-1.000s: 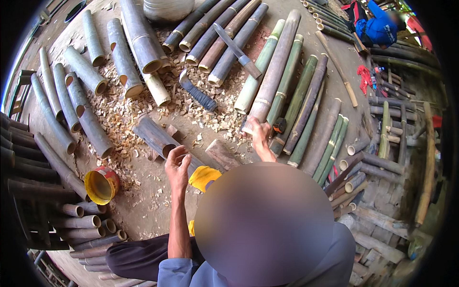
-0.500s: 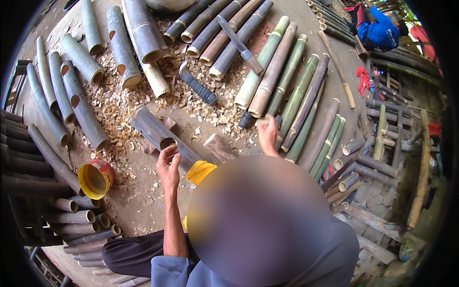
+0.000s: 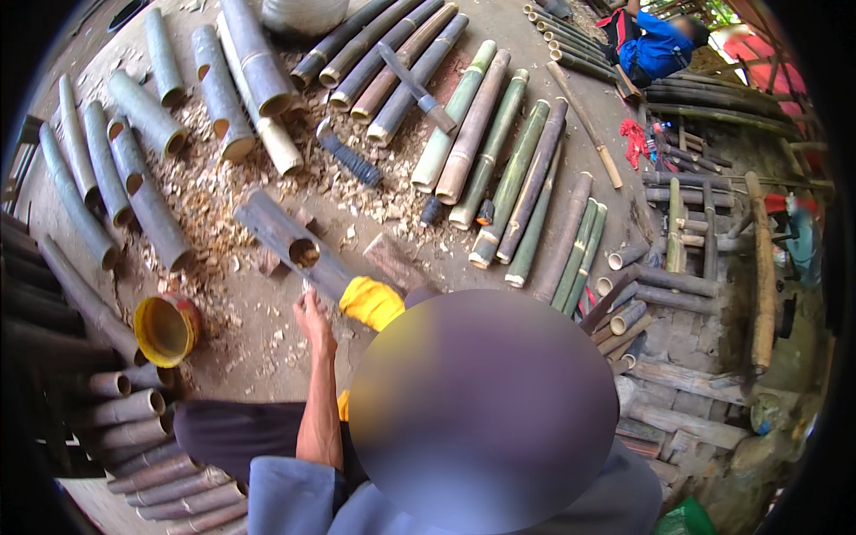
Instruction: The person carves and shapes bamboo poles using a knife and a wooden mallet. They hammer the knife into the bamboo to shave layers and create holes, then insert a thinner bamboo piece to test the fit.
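Note:
My left hand point(image 3: 314, 323) is closed in a pinch beside a dark bamboo tube point(image 3: 278, 234) with a round hole cut in its upper side. A small pale bit shows at the fingertips, too small to name. A yellow cloth point(image 3: 374, 301) covers the tube's near end. My right hand is not visible; a large blurred patch covers the lower middle. Beyond the tube lies a hooked knife with a black wrapped handle point(image 3: 355, 162). A long blade with a wooden handle point(image 3: 415, 87) rests across bamboo lengths. A wood block point(image 3: 397, 259) sits right of the tube.
Wood chips point(image 3: 234, 209) cover the ground around the tube. Cut bamboo tubes point(image 3: 475, 134) lie in rows ahead and right, with notched ones point(image 3: 147, 201) at left. A yellow-and-red bucket point(image 3: 168, 330) stands at left. Another person in blue point(image 3: 658, 46) sits at far right.
My right hand has gone from beside the bamboo at right and is out of sight. My left hand has lowered slightly from the hole, its fingers now pinched. The whole view has shifted somewhat.

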Demonstrator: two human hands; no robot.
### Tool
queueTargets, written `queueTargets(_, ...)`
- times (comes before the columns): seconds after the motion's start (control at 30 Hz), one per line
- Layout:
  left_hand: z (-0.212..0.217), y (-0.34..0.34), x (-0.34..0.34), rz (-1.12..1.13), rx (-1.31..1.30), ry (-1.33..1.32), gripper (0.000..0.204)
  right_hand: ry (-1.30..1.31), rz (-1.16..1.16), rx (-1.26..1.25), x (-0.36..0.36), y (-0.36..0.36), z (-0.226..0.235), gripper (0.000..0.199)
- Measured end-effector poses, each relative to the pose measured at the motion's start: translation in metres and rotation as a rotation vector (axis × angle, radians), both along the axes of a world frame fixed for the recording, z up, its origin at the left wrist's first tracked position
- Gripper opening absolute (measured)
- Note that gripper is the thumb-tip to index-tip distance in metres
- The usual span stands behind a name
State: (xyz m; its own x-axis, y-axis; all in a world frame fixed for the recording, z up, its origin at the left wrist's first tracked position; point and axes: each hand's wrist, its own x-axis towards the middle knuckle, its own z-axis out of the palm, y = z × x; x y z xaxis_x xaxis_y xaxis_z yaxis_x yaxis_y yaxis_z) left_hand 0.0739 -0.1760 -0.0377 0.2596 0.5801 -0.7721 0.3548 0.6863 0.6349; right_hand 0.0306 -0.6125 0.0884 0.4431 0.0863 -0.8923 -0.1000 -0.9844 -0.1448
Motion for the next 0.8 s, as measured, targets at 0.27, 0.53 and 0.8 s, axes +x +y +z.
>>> queueTargets(0.27, -0.018, 0.002, 0.018, 0.102, 0.353, 0.043, 0.051, -0.006, 0.03, 0.038, 0.007, 0.013, 0.013, 0.063)
queueTargets(0.53, -0.023, 0.053, 0.047, -0.419, 1.107, 0.493, 0.08, 0.004, 0.047, 0.12, 0.045, 0.041, -0.008, 0.071)
queueTargets(0.8, -0.049, 0.109, 0.027, -0.699, 1.177, 0.233, 0.059, -0.111, 0.436, 0.359, 0.067, 0.086, -0.07, 0.102)
